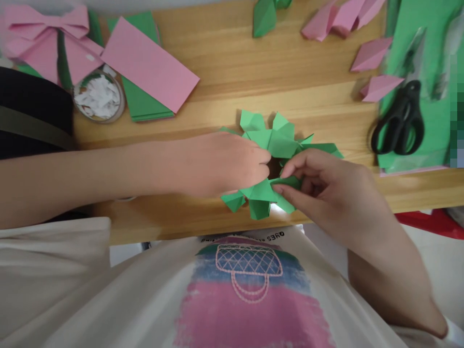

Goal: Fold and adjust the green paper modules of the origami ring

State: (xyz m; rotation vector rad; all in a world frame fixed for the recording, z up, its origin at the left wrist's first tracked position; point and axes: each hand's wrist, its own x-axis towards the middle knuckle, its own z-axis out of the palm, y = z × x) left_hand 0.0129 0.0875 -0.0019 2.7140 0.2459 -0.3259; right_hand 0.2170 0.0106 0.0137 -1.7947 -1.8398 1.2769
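Note:
A ring of folded green paper pieces, a paper wreath point(283, 143), lies near the table's front edge, with pointed flaps standing out all round. Across its left side reaches my left hand point(232, 162), back upward and fingers curled down into the ring; what its fingertips hold is hidden. From the right, my right hand point(319, 183) pinches a green flap on the wreath's near right side between thumb and fingers. The wreath's left part is covered by my left hand, and a dark gap shows at its middle.
Left stand a pink paper bow point(74, 29), a clear tub of white paper bits point(98, 96) and pink paper point(152, 63) on green sheets point(148, 104). Right, black-handled scissors point(402, 116) rest on a green paper pack point(435, 130). Folded pink pieces point(371, 54) and a green one point(264, 18) lie farther back.

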